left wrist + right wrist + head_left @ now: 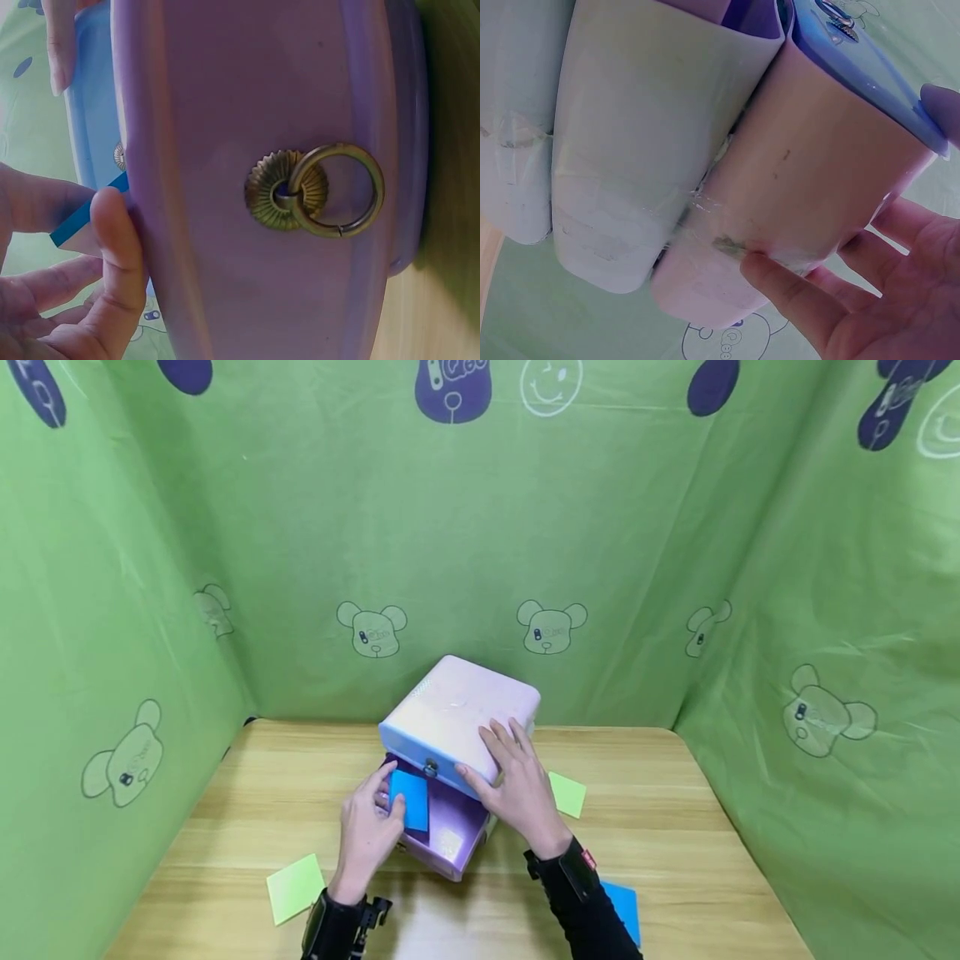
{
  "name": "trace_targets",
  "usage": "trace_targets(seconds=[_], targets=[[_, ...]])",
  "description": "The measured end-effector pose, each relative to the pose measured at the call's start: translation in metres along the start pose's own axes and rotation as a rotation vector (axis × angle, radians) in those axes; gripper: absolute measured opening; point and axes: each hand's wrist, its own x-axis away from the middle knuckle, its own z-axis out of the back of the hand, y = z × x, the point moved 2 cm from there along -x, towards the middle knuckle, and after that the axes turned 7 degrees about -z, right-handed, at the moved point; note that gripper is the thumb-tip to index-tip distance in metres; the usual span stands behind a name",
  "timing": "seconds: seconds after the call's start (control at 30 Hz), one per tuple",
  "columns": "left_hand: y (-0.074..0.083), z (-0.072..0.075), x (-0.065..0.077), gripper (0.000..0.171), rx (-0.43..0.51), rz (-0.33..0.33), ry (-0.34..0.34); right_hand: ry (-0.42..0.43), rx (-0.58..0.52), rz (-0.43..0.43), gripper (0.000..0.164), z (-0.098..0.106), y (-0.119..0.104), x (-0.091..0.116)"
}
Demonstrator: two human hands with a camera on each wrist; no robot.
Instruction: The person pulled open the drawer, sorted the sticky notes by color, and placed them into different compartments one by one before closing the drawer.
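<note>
A small storage box (468,693) with a pale pink top and blue upper front stands on the table, its purple drawer (461,827) pulled out. My left hand (366,835) pinches a blue sticky note pad (415,802) between thumb and fingers over the open drawer. In the left wrist view the pad (79,221) shows edge-on beside the drawer front, which bears a brass ring handle (337,191). My right hand (521,785) rests on the box's right side, fingers spread over the top and thumb at the front edge. The drawer's inside is partly hidden.
A green sticky note (295,889) lies at the front left of the table (675,827), another green note (567,794) right of the box. A blue note (622,910) is partly covered by the right sleeve. Green cloth walls (465,527) surround the table.
</note>
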Motion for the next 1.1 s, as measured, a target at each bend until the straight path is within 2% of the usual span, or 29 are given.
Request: trace_targets(seconds=[0.2, 0.8, 1.1], targets=[[0.001, -0.003, -0.002, 0.049, -0.003, -0.024, -0.005, 0.000, -0.001, 0.002, 0.072, 0.002, 0.001, -0.001], [0.010, -0.009, -0.004, 0.046, -0.124, -0.049, -0.069, -0.004, 0.013, -0.004, 0.072, 0.002, 0.001, 0.000], [0.006, -0.012, -0.003, 0.045, -0.109, -0.059, -0.106, -0.003, 0.012, 0.000, 0.072, 0.002, 0.000, 0.000]])
